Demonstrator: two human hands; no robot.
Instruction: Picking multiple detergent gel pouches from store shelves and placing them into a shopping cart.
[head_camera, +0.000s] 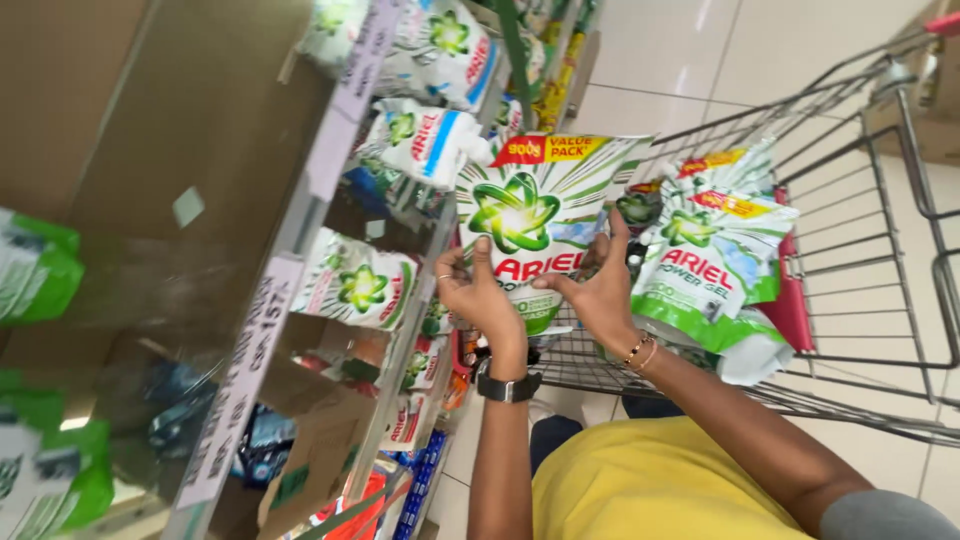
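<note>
Gripping the white-and-green plastic detergent pouch (530, 225) by its lower edge, left hand (483, 297) and right hand (598, 290) pinch it between the shelf edge (300, 220) and the wire trolley (880, 260); similar pouches (715, 265) fill the trolley's near corner; tiled floor lies open beyond.

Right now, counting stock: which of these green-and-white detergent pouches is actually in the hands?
The pouch at centre, gripped by both the left hand and right hand; the others lie in the cart or on shelves.
</note>
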